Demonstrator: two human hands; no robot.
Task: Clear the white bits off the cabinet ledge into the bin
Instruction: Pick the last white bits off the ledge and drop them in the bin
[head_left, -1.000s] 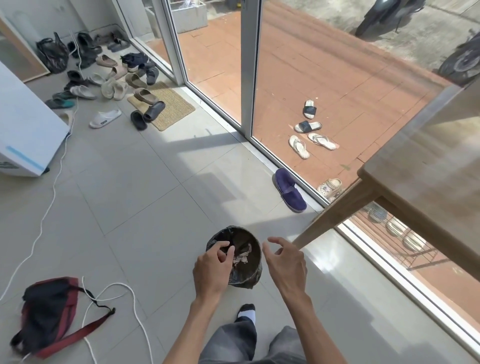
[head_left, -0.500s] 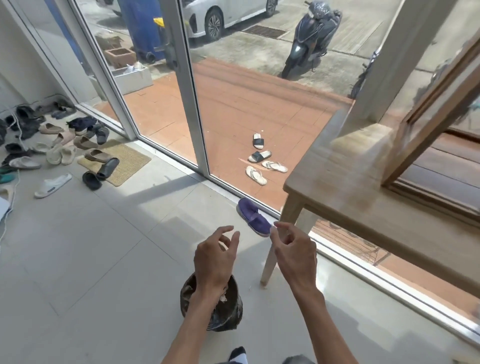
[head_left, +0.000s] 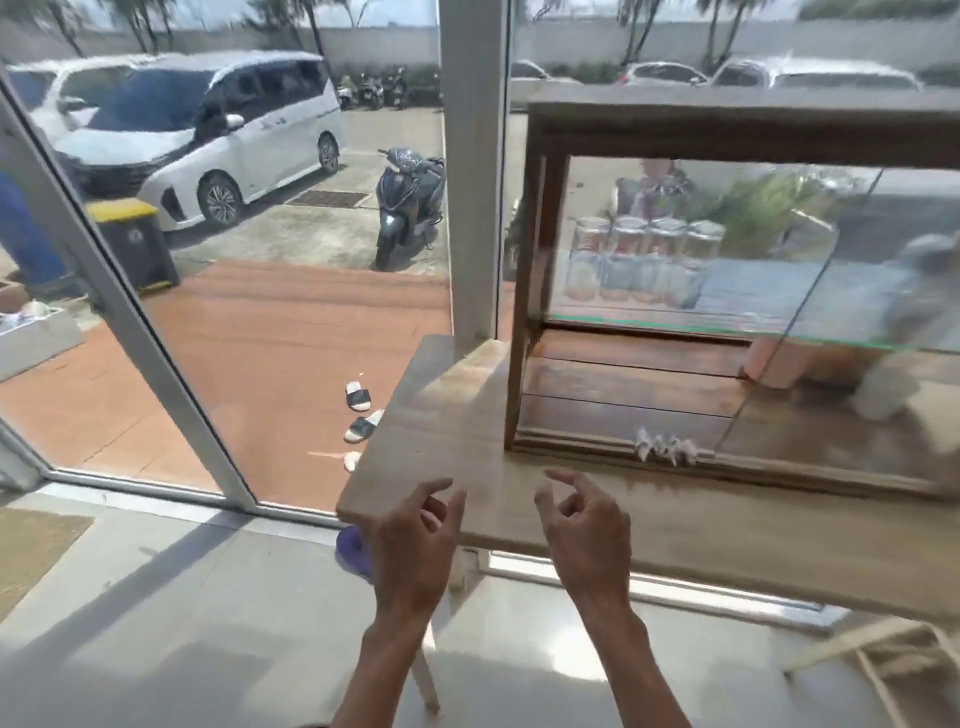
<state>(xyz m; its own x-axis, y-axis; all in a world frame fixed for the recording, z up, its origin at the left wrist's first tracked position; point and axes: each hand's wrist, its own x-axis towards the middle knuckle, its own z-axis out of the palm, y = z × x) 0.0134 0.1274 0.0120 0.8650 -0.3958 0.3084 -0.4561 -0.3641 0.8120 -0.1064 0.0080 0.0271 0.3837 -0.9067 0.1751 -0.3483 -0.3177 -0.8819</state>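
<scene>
A small heap of white bits (head_left: 666, 447) lies on the front ledge of a wooden, glass-fronted cabinet (head_left: 535, 270) that stands on a wooden table (head_left: 441, 415). My left hand (head_left: 418, 545) hovers at the table's near left corner, fingers loosely curled and apart, holding nothing. My right hand (head_left: 584, 525) floats over the table's front edge, below and left of the white bits, fingers apart and empty. The bin is out of view.
Glass jars (head_left: 644, 260) sit on a glass shelf inside the cabinet. A white pillar (head_left: 470, 171) rises behind the table. A purple slipper (head_left: 353, 545) lies on the tiled floor under the table corner. Glass doors are on the left, sandals and vehicles beyond them.
My view has swung up from the floor bin to the table and cabinet. Both hands have risen from over the bin to the table's front edge, still empty.
</scene>
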